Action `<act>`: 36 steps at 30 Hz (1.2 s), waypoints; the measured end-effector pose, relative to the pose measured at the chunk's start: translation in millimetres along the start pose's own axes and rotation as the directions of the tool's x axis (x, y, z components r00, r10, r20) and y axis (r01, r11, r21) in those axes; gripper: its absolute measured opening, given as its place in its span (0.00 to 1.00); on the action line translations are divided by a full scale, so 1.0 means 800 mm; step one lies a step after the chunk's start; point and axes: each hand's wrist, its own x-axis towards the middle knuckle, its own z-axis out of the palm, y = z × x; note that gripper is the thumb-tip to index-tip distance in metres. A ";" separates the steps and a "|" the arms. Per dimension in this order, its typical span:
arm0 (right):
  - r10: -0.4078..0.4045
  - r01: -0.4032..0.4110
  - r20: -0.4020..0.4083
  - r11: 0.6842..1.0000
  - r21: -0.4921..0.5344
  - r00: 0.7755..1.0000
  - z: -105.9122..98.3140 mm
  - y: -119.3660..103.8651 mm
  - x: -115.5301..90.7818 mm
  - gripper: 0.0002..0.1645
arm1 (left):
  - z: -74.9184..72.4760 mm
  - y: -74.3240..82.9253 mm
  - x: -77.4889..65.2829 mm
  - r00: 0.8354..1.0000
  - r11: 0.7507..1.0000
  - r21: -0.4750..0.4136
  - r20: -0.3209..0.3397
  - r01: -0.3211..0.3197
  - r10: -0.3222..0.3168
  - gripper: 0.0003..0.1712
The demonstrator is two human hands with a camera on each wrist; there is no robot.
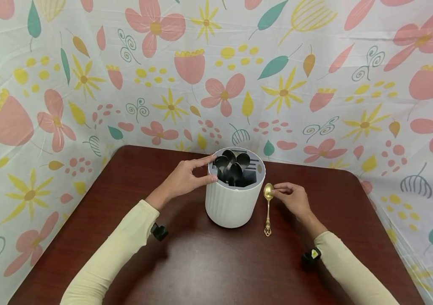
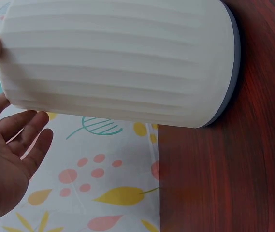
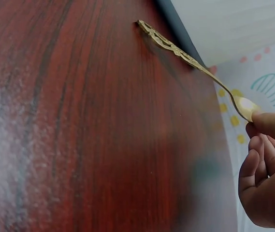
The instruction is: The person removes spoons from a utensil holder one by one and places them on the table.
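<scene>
Golden spoon [image 1: 268, 207]: shiny metal by the look from here, smooth bowl, textured openwork handle. Utensil holder [image 1: 229, 207]: matt white, plastic-looking, ribbed wall. Black spoons [image 1: 235, 172]: smooth, slightly glossy, material I can't tell. Tabletop [image 1: 201, 267]: dark red wood grain, glossy, catching glare. Floral backdrop [image 1: 106, 95]: thin creased cloth. Sleeves [image 1: 117, 248]: matt cloth, lightly wrinkled.

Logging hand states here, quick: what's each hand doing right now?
Left hand: open, touching the white holder at its rim.
Right hand: closed, pinching the gold spoon by its bowl.
</scene>
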 end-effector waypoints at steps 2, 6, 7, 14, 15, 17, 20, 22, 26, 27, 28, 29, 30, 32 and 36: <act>0.018 -0.018 0.000 1.000 0.000 1.000 0.001 0.000 0.000 0.20 | 0.000 0.000 0.000 1.000 1.000 -0.001 0.000 0.000 0.000 0.38; 0.038 -0.038 0.010 0.999 0.019 0.999 0.004 0.001 0.000 0.20 | 0.001 0.001 0.000 1.000 1.000 0.004 -0.004 -0.001 0.001 0.38; 0.042 -0.042 0.013 0.999 0.025 0.999 0.005 0.002 0.001 0.20 | 0.001 0.000 0.000 1.000 1.000 0.006 -0.005 0.000 0.000 0.38; 0.050 -0.050 0.022 0.998 0.031 0.999 0.008 0.007 0.000 0.20 | 0.001 -0.001 0.001 1.000 1.000 0.011 0.000 -0.003 0.003 0.38; 0.051 -0.052 0.022 0.998 0.031 0.998 0.008 0.008 0.000 0.21 | 0.001 -0.001 0.001 1.000 1.000 0.011 0.001 -0.003 0.003 0.38; 0.058 -0.058 0.018 0.998 0.032 0.998 0.009 0.008 0.000 0.20 | 0.001 -0.001 0.001 1.000 1.000 0.013 0.005 -0.003 0.003 0.38; 0.067 -0.067 0.012 0.997 0.028 0.998 0.010 0.009 0.000 0.20 | 0.001 -0.002 0.001 1.000 1.000 0.016 0.006 0.000 0.000 0.38; 0.068 -0.068 0.005 0.997 0.024 0.998 0.011 0.009 0.000 0.19 | 0.001 -0.001 0.000 1.000 1.000 0.016 0.006 0.000 0.000 0.39; 0.069 -0.069 0.002 0.998 0.011 0.998 0.011 0.011 0.000 0.17 | 0.001 0.000 0.000 1.000 1.000 0.010 0.002 0.001 -0.001 0.38; 0.070 -0.070 0.004 0.998 0.005 0.998 0.011 0.012 0.000 0.17 | 0.001 0.000 0.000 1.000 1.000 0.007 0.000 0.003 -0.003 0.38; 0.072 -0.072 0.005 0.997 -0.003 0.997 0.012 0.013 0.000 0.17 | 0.001 0.000 0.000 1.000 1.000 0.007 -0.003 0.003 -0.003 0.38; 0.074 -0.074 0.007 0.997 -0.013 0.997 0.012 0.014 0.000 0.17 | 0.001 0.001 0.000 1.000 1.000 0.005 -0.005 0.004 -0.004 0.38; 0.072 -0.072 0.010 0.997 -0.026 0.997 0.012 0.015 0.000 0.17 | 0.001 0.001 0.000 1.000 1.000 0.004 -0.006 0.004 -0.004 0.38; 0.071 -0.071 0.011 0.996 -0.052 0.997 0.011 0.017 0.000 0.17 | 0.001 0.001 0.000 1.000 1.000 0.004 -0.009 0.003 -0.003 0.38; 0.046 -0.046 0.004 0.993 -0.109 0.999 0.009 0.018 -0.003 0.14 | 0.001 0.001 0.000 1.000 1.000 0.007 -0.007 -0.003 0.003 0.38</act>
